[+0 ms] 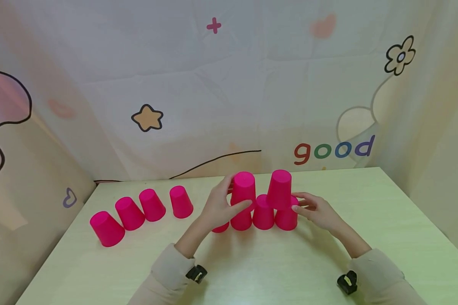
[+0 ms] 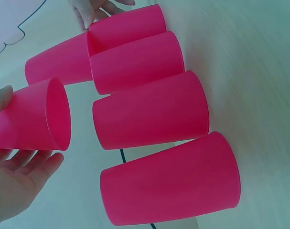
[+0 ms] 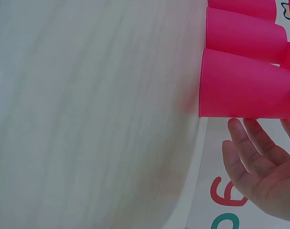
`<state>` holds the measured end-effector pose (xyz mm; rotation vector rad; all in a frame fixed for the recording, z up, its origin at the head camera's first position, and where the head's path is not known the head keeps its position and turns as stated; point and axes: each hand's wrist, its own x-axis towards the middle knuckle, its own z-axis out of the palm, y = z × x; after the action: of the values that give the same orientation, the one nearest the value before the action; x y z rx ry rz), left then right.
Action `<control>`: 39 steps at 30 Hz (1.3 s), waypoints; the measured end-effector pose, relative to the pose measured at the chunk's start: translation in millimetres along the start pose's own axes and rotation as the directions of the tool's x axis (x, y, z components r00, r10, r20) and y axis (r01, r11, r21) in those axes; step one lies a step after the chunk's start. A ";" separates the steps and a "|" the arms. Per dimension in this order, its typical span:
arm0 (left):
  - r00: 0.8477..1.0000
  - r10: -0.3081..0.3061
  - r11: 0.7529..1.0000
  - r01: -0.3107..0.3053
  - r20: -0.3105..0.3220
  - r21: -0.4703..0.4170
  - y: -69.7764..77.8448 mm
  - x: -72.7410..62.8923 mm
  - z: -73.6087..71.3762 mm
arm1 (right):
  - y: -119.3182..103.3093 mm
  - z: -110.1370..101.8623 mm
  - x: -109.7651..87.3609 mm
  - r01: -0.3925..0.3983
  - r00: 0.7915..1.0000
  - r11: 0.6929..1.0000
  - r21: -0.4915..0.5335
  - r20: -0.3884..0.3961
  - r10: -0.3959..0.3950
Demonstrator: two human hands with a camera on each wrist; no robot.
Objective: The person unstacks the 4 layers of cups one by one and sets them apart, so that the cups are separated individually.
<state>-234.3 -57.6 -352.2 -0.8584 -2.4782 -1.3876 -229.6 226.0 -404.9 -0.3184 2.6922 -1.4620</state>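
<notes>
My left hand (image 1: 219, 207) holds a pink cup (image 1: 244, 188), upside down, with the thumb on the near side and fingers on the far side. In the left wrist view this held cup (image 2: 30, 117) is apart from the row below. That row has several upside-down pink cups standing side by side, one being a middle cup (image 1: 263, 216). Another pink cup (image 1: 280, 188) rests on top of the two rightmost ones. Beside the row's right end, my right hand (image 1: 320, 214) has its fingers loosely extended at the rightmost cup (image 3: 245, 86), fingertips at its side.
Several more upside-down pink cups stand apart on the left of the table, among them a far-left cup (image 1: 107, 231) and one nearer the middle (image 1: 181, 203). A printed curtain (image 1: 221, 97) hangs behind the table (image 1: 267, 271).
</notes>
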 end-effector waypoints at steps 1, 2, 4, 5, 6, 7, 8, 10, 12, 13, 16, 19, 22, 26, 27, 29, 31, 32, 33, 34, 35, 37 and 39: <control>1.000 0.009 1.000 -0.009 0.000 0.002 -0.2 -0.6 -0.6 | 0.0 0.1 0.0 -0.001 1.000 1.000 0.000 0.000 0.001; 1.000 0.014 1.000 -0.014 0.000 0.008 -0.5 -1.3 -1.2 | 0.0 0.2 0.0 -0.002 1.000 1.000 0.002 0.000 0.002; 1.000 0.020 1.000 -0.019 -0.003 0.015 -0.7 -2.8 -2.8 | -0.1 0.3 0.0 -0.003 1.000 1.000 0.003 0.001 0.003; 1.000 0.019 1.000 -0.019 -0.007 0.016 -0.5 -3.8 -3.8 | -0.2 0.3 -0.1 -0.002 1.000 1.000 0.003 0.000 0.002; 1.000 0.020 1.000 -0.020 -0.012 0.014 -0.4 -4.7 -4.9 | -0.4 0.2 -0.2 -0.002 1.000 1.000 0.003 0.001 0.002; 1.000 0.019 1.000 -0.019 -0.017 0.012 -0.1 -5.7 -6.1 | -0.5 0.1 -0.3 0.000 1.000 1.000 0.001 0.001 0.000; 1.000 0.016 1.000 -0.016 -0.023 0.009 0.1 -6.5 -7.2 | -0.6 0.0 -0.3 0.002 1.000 1.000 0.000 0.000 -0.002; 0.999 0.016 1.000 -0.016 -0.030 -0.006 0.5 -7.9 -9.2 | -0.7 -0.5 -0.6 0.004 1.000 1.000 -0.003 0.001 -0.004; 0.999 0.015 1.000 -0.016 -0.031 -0.016 0.6 -9.1 -10.8 | -0.5 -1.0 -0.7 0.005 1.000 1.000 -0.002 0.001 -0.005; 0.999 0.010 1.000 -0.010 -0.031 -0.019 0.8 -9.8 -11.7 | -0.3 -1.2 -0.8 0.006 1.000 1.000 -0.002 0.001 -0.006; 0.999 -0.001 1.000 0.000 -0.033 -0.029 0.8 -12.1 -14.2 | 0.3 -1.4 -0.6 0.010 1.000 1.000 0.002 0.002 -0.010; 0.999 -0.008 0.999 0.007 -0.039 -0.039 0.2 -14.8 -17.5 | -0.1 -1.4 -0.4 0.015 1.000 1.000 0.000 0.003 -0.015; 0.999 -0.006 0.999 0.004 -0.046 -0.043 -1.4 -17.4 -21.1 | -1.0 -1.5 -0.5 0.013 1.000 1.000 0.001 0.007 -0.013; 0.998 -0.001 0.999 -0.002 -0.064 -0.044 -3.9 -22.2 -27.1 | -1.8 -1.1 -0.6 0.002 1.000 1.000 0.006 0.010 -0.002; 0.998 0.001 0.999 -0.004 -0.069 -0.047 -4.6 -23.6 -28.8 | -2.2 -1.1 -0.8 0.004 1.000 1.000 0.005 0.013 -0.004; 0.997 0.005 0.999 -0.008 -0.078 -0.044 -6.1 -26.4 -32.5 | -2.3 -0.5 -0.7 0.003 1.000 1.000 0.006 0.013 -0.003; 0.996 0.008 0.999 -0.011 -0.090 -0.030 -7.7 -28.8 -36.2 | -2.3 -0.4 -0.8 0.003 1.000 1.000 0.006 0.013 -0.004; 0.995 0.011 1.000 -0.014 -0.095 -0.023 -8.7 -29.8 -37.9 | -2.2 -0.4 -0.8 0.002 1.000 1.000 0.005 0.013 -0.002; 0.995 0.015 1.000 -0.017 -0.101 -0.016 -9.9 -30.7 -39.6 | -2.1 -0.6 -0.8 0.000 1.000 1.000 0.005 0.013 0.000; 0.994 0.020 1.000 -0.021 -0.108 -0.005 -10.8 -31.7 -41.4 | -1.7 -0.5 -0.6 -0.006 1.000 1.000 0.008 0.011 0.006; 0.993 0.023 1.000 -0.022 -0.115 0.005 -11.8 -32.9 -43.2 | -1.5 -0.7 -0.6 -0.009 1.000 1.000 0.008 0.011 0.009; 0.992 0.031 0.999 -0.028 -0.123 0.022 -14.0 -35.4 -46.6 | -1.1 -0.9 -0.1 -0.011 1.000 1.000 0.006 0.013 0.011; 0.991 0.035 0.999 -0.030 -0.128 0.040 -16.1 -38.9 -50.0 | -0.5 -0.8 0.3 -0.015 1.000 1.000 0.006 0.013 0.015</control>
<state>-217.6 -120.8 -352.4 -0.7727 -2.3762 -1.3359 -229.9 226.3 -404.0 -0.3058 2.6732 -1.4595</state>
